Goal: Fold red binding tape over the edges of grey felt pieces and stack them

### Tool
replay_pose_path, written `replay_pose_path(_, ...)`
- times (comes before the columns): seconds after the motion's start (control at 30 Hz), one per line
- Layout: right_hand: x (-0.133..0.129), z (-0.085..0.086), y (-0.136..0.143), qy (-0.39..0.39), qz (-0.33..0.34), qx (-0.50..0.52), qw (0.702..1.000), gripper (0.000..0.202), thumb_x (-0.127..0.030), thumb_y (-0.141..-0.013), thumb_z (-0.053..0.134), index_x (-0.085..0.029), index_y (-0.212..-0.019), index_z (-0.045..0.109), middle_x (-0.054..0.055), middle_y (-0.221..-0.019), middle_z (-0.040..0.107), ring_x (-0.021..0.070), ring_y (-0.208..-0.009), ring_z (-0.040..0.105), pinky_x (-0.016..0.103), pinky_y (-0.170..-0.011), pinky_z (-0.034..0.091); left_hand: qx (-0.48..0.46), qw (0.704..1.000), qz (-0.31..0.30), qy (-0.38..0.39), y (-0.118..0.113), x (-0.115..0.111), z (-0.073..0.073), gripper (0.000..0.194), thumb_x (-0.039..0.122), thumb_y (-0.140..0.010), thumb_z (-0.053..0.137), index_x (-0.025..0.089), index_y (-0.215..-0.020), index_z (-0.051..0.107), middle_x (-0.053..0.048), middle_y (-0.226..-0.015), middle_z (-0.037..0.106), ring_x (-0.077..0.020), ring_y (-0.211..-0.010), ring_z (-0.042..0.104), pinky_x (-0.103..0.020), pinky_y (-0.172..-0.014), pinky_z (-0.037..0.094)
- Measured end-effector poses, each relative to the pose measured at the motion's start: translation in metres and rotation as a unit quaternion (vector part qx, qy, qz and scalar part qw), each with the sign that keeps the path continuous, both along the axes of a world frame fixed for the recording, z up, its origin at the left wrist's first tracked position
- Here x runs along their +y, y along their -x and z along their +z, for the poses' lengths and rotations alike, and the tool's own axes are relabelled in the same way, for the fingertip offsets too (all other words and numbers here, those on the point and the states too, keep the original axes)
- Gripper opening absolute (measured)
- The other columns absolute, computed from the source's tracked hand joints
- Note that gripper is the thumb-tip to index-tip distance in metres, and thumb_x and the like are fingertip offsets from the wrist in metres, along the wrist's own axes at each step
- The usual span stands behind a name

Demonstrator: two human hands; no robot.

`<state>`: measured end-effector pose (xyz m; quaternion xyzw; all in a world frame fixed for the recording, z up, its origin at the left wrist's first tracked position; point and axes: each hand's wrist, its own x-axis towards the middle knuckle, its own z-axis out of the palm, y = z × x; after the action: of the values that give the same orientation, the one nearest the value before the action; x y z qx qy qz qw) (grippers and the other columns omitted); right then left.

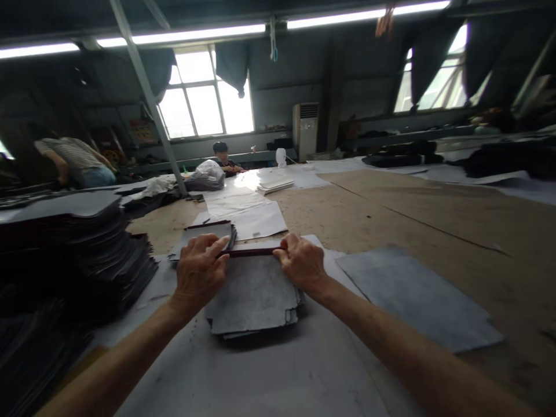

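"Bright fluorescent tubes [182, 36] and a tall paned window [204, 107] light the workroom beyond your broad brown tabletop [330, 214]. What lies right in front of you?"

"Your squarish stack of thin grey sheets [252, 295] sits on white paper [260, 376], with a narrow dark red strip [254, 251] running along its far edge."

"And how do your fingers stand?"

"On your right hand [304, 263], thumb and curled forefinger are clamped on the strip's right end. Your left hand [197, 269] is at the other end, forefinger and thumb close about it; whether they pinch it, I cannot tell."

"What else is near you?"

"Just beyond your left hand, a second grey stack [204, 233] with a dark red edge. A flat blue-grey sheet [417, 295] lies to your right; a tall pile of dark sheets [78, 246] rises to your left. Across the table, a person [229, 168] shows."
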<state>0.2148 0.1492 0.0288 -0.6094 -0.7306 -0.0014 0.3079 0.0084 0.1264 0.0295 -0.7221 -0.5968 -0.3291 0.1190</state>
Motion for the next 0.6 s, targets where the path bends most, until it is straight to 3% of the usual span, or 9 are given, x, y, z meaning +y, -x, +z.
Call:
replay_pose_path(0.13,0.001,0.000,-0.001,0.013,-0.012,-0.015,1.000,0.017,-0.028,-0.087,0.055,-0.014,-0.095,0.057,0.003,-0.091,0.060,0.0156,-0.085,0.057,0.031,-0.076,0.045,0.142,0.977,-0.158,-0.005,-0.012,0.002,-0.014,0.046,0.043,-0.091,0.035,0.020,-0.129,0.045,-0.007,-0.135,0.044,-0.0250,-0.124,0.038,-0.042,-0.104,0.030)
replay_pose_path(0.3,-0.022,0.013,-0.043,0.026,-0.012,-0.030,0.999,0.014,-0.020,-0.091,0.046,-0.015,-0.096,0.059,0.002,-0.097,0.061,0.0122,-0.090,0.057,0.028,-0.081,0.044,0.193,0.969,-0.156,0.014,-0.015,0.005,-0.028,0.051,0.045,-0.094,0.025,0.019,-0.138,0.031,-0.007,-0.140,0.038,-0.0221,-0.130,0.033,-0.046,-0.109,0.022)
replay_pose_path(0.37,-0.043,0.017,-0.073,0.043,-0.032,-0.046,0.998,0.012,-0.019,-0.088,0.050,-0.017,-0.091,0.061,0.001,-0.092,0.063,0.0123,-0.086,0.058,0.025,-0.077,0.044,0.186,0.971,-0.150,-0.016,-0.013,0.000,-0.023,0.052,0.046,-0.094,0.024,0.020,-0.139,0.027,-0.007,-0.141,0.037,-0.0233,-0.130,0.032,-0.050,-0.108,0.019)
replay_pose_path(0.47,-0.080,0.015,-0.119,0.069,-0.071,-0.086,0.991,0.012,-0.026,-0.079,0.058,-0.017,-0.086,0.063,0.005,-0.092,0.063,0.0194,-0.087,0.057,0.029,-0.073,0.044,0.147,0.974,-0.163,-0.058,-0.017,-0.018,-0.008,0.052,0.046,-0.093,0.028,0.020,-0.138,0.027,-0.009,-0.141,0.036,-0.0251,-0.130,0.033,-0.051,-0.107,0.020)
replay_pose_path(0.6,-0.120,-0.005,-0.165,0.083,-0.035,-0.114,0.989,0.029,-0.036,-0.070,0.062,-0.018,-0.093,0.065,0.010,-0.101,0.062,0.0271,-0.096,0.055,0.038,-0.080,0.044,0.080,0.965,-0.240,-0.067,-0.048,-0.066,0.008,0.040,0.032,-0.090,0.041,0.016,-0.127,0.043,-0.010,-0.131,0.048,-0.0240,-0.121,0.042,-0.043,-0.103,0.032)
